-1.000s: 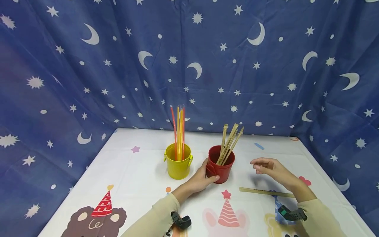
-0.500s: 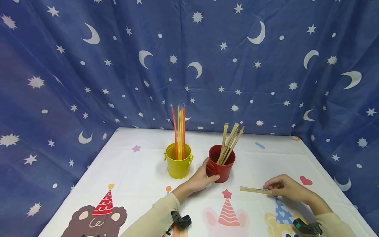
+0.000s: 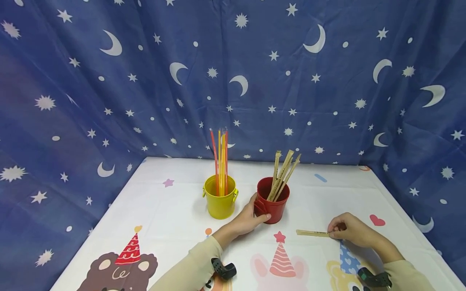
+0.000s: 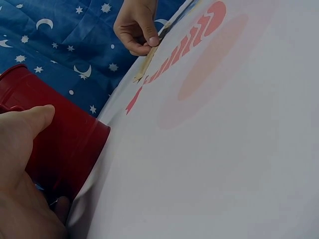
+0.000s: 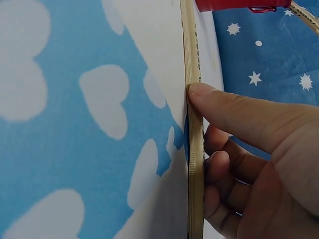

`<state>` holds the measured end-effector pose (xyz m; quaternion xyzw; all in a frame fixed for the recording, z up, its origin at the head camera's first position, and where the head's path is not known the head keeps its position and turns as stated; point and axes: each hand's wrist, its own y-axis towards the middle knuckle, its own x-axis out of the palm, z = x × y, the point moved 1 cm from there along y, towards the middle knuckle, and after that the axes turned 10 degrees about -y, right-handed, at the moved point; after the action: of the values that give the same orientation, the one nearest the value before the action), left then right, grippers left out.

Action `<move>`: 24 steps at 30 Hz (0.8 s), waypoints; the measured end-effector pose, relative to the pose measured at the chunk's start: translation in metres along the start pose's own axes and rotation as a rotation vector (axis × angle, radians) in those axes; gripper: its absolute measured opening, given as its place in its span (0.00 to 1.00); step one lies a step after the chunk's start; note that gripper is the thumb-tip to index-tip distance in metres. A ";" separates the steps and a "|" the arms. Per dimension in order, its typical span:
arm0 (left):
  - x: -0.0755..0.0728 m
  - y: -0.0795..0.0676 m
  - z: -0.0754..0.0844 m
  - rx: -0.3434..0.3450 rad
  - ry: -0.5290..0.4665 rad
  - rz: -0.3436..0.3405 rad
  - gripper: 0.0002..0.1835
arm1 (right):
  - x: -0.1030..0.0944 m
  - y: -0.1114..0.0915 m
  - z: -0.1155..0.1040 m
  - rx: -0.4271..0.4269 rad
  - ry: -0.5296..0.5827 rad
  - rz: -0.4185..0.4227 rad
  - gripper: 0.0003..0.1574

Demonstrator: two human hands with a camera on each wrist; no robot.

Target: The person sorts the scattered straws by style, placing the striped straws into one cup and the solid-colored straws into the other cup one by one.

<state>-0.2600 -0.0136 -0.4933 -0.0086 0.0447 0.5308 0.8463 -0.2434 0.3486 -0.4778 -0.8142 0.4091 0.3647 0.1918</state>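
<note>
My left hand (image 3: 244, 220) holds the red bucket (image 3: 274, 210) by its left side, thumb across the front. The bucket stands on the table, with several slim sticks in brown paper wrappers (image 3: 282, 178) leaning in it. To the right, my right hand (image 3: 351, 230) pinches another paper-wrapped stick (image 3: 311, 233) between thumb and fingers. That stick lies low along the tabletop, its left end pointing towards the bucket. In the right wrist view the thumb presses on the printed wrapper (image 5: 196, 149), with the fingers on its other side.
A yellow bucket (image 3: 220, 208) with several red and yellow straws (image 3: 222, 169) upright in it stands left of the red one. A white cloth with printed cartoon animals covers the table (image 3: 164, 210). A blue star-patterned curtain (image 3: 204, 93) hangs behind and at both sides.
My right hand has come down from above the table, right of the red bucket, onto the lying stick and now pinches it. The left hand stays on the bucket.
</note>
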 end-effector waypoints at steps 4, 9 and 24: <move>-0.001 0.000 -0.001 0.006 -0.006 -0.003 0.45 | 0.000 0.002 -0.002 -0.005 0.010 -0.015 0.03; -0.001 -0.001 0.000 0.009 -0.012 -0.004 0.45 | -0.002 0.004 -0.006 -0.020 0.007 -0.017 0.03; -0.001 0.000 0.000 0.014 -0.011 -0.005 0.44 | -0.018 0.006 -0.027 -0.012 -0.009 0.141 0.02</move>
<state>-0.2600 -0.0144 -0.4932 0.0000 0.0437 0.5284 0.8479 -0.2434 0.3382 -0.4460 -0.7829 0.4620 0.3836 0.1626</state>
